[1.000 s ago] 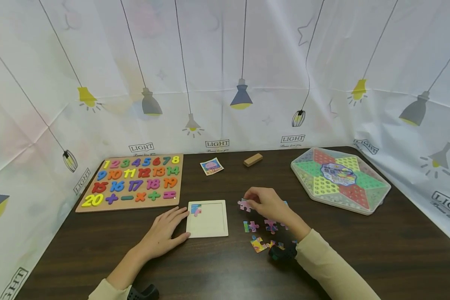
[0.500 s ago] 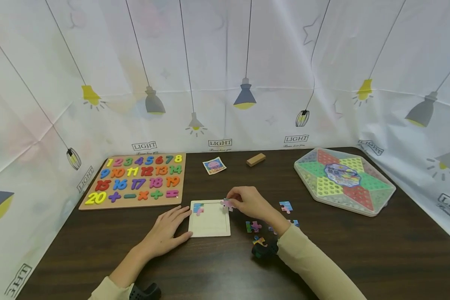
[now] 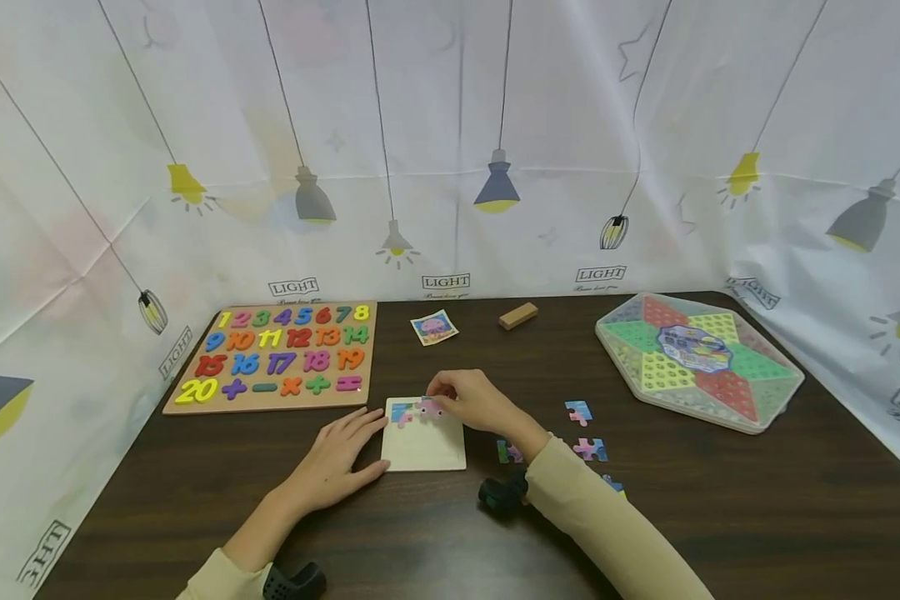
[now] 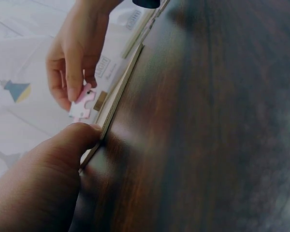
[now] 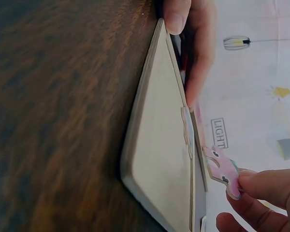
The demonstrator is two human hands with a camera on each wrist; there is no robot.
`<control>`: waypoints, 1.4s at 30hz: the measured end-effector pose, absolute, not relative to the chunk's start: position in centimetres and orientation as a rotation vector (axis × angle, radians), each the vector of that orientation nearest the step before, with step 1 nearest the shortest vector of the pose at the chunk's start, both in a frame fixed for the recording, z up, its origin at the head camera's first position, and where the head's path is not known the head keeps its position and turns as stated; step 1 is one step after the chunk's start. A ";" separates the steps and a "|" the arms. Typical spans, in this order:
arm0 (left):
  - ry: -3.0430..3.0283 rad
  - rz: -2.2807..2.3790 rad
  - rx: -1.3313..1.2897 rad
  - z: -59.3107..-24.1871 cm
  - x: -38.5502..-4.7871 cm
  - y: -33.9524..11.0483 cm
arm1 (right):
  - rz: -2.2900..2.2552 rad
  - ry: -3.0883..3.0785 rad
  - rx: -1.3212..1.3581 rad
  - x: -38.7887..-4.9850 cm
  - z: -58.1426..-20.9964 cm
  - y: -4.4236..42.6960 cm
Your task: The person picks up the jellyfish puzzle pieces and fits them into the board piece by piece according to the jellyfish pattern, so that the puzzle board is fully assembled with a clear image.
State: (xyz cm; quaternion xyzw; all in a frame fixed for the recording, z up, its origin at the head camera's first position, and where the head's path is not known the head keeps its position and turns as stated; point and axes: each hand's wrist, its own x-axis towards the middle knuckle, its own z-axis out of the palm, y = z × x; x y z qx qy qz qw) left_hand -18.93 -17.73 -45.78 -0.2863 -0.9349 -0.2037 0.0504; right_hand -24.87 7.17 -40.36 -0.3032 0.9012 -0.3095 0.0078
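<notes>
In the head view a pale wooden puzzle tray (image 3: 423, 452) lies on the dark table. One blue-and-pink puzzle piece (image 3: 401, 415) sits in its upper left corner. My left hand (image 3: 339, 460) rests at the tray's left side, fingers extended, with fingertips and thumb touching the edge. Above the tray's upper part, my right hand (image 3: 474, 402) pinches a pink puzzle piece (image 5: 223, 169) between thumb and fingers. The right wrist view shows eye marks on this piece, held tilted and apart from the tray. My right forearm hides some of the loose pieces.
Loose puzzle pieces (image 3: 589, 450) lie right of the tray, near my right forearm. Behind are a number board (image 3: 255, 398), a small picture card (image 3: 434, 327) and a wooden block (image 3: 518, 316). A hexagonal board game (image 3: 697, 354) lies at the right. Printed cloth hangs behind the table.
My right hand has carried the pink puzzle piece leftward from the loose pieces to above the tray. The left hand stays at the tray's edge. The head view has shifted slightly.
</notes>
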 end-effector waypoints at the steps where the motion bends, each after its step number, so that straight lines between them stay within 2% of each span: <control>1: -2.850 -0.621 -0.872 -45.7 -18.9 -17.7 | -0.963 2.819 -0.957 -25.0 -40.4 7.0; 36: -2.846 -0.615 -0.877 -45.7 -18.9 -17.7 | -0.779 2.904 -1.022 -26.1 -41.8 5.2; 42: -2.857 -0.617 -0.875 -45.7 -18.9 -17.7 | -0.691 2.952 -0.963 -25.8 -41.8 5.0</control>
